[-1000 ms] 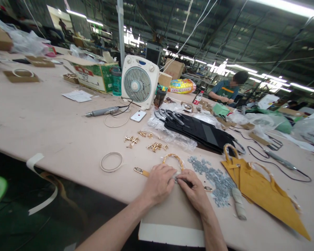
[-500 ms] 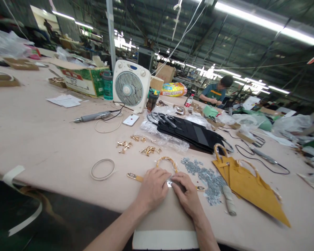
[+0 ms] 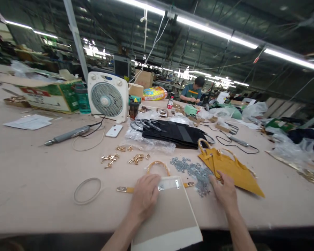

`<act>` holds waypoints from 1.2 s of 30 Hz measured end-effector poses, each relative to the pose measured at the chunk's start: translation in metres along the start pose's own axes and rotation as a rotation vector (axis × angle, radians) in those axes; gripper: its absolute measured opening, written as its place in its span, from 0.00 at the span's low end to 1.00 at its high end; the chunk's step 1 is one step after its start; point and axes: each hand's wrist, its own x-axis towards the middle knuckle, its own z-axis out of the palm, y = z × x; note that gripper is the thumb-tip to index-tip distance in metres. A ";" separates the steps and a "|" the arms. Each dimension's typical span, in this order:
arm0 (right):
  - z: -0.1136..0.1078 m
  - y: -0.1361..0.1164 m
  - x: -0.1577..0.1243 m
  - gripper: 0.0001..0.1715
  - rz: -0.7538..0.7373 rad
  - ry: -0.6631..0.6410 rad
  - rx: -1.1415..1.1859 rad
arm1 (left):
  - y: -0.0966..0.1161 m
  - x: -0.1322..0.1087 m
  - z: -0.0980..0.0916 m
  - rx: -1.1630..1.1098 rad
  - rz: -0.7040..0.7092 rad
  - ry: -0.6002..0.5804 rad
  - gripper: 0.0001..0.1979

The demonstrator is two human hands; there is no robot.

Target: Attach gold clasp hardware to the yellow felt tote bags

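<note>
My left hand (image 3: 144, 194) lies flat, fingers together, on a beige panel (image 3: 170, 216) at the table's near edge. A small silver plate (image 3: 169, 184) sits at the panel's top, just right of its fingertips. A yellow strap with gold ends (image 3: 125, 189) and a woven loop handle (image 3: 158, 164) stick out behind the panel. My right hand (image 3: 225, 191) rests knuckles up, fingers curled, between a pile of small grey metal pieces (image 3: 193, 170) and the yellow bags (image 3: 232, 167). Whatever is under its fingers is hidden.
Gold fittings (image 3: 110, 158) and a white ring (image 3: 87, 190) lie to the left. Black bags (image 3: 175, 132), a phone (image 3: 113, 130), a corded grey tool (image 3: 65, 135), a fan (image 3: 107, 97) and a cardboard box (image 3: 47, 96) stand farther back. A person (image 3: 193, 92) works at the far end.
My right hand has left the silver plate and moved right to the edge of the yellow bags, covering where a grey roll lay. My left hand stays on the panel. The view shifted right.
</note>
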 end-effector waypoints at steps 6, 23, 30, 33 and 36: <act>-0.013 0.036 -0.012 0.42 0.290 -0.161 0.087 | 0.007 -0.004 -0.008 0.032 0.073 0.050 0.19; 0.027 -0.150 -0.033 0.16 0.630 -0.093 1.658 | 0.046 0.038 0.039 0.041 0.017 -0.236 0.25; 0.048 -0.157 -0.056 0.15 0.528 0.089 1.644 | 0.048 0.039 0.039 0.015 0.006 -0.217 0.22; 0.049 -0.159 -0.064 0.16 0.430 0.085 1.631 | 0.047 0.040 0.039 -0.008 0.006 -0.223 0.23; 0.049 -0.164 -0.069 0.19 0.347 0.072 1.605 | 0.046 0.041 0.039 -0.020 0.021 -0.222 0.23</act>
